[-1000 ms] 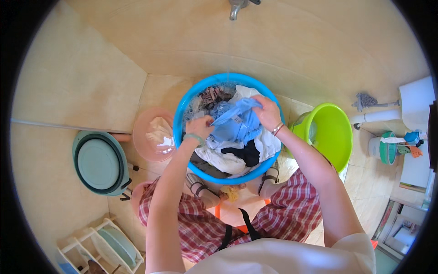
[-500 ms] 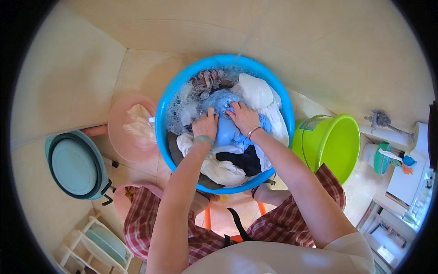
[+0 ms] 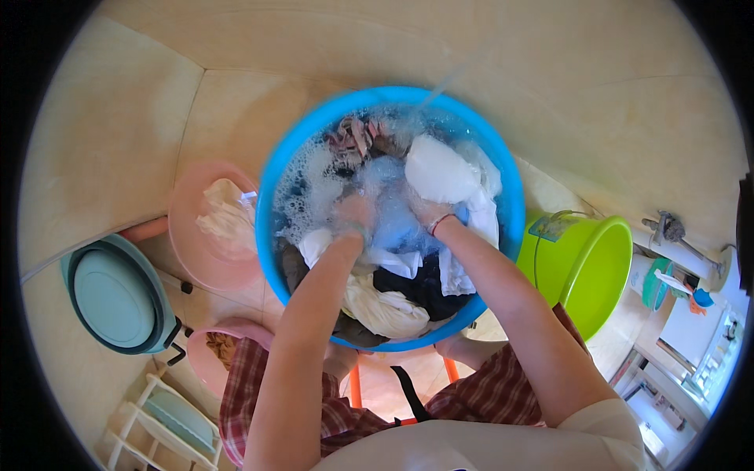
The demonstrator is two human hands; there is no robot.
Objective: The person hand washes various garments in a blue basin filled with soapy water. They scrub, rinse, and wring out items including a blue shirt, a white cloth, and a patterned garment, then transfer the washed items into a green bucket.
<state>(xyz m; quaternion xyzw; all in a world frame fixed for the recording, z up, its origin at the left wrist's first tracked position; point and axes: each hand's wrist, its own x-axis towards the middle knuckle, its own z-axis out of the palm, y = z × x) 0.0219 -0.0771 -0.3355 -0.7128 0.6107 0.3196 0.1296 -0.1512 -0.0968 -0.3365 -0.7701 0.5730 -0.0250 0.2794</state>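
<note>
A large round blue tub (image 3: 514,212) holds soapy water and a heap of wet laundry. My left hand (image 3: 355,210) and my right hand (image 3: 426,209) are both down in the water, pressed among a light blue garment (image 3: 395,226). Foam and water hide the fingers of both. White cloth (image 3: 441,169) bulges up just right of my right hand. Closer to me lie a black garment (image 3: 424,286) and a cream cloth (image 3: 385,306). A striped, pinkish-brown cloth (image 3: 363,137) sits at the far side. A thin stream of water (image 3: 444,85) falls into the tub.
On the left, a pink basin (image 3: 184,235) contains pale cloth, and another pink basin (image 3: 208,357) sits nearer me. Folding teal basins (image 3: 118,298) lean by the wall. A lime-green bucket (image 3: 601,275) lies tilted at right, below a wall tap (image 3: 667,228).
Both hands have pushed down from the light blue garment's surface into the water. The garment has sunk lower and foam now covers parts of it.
</note>
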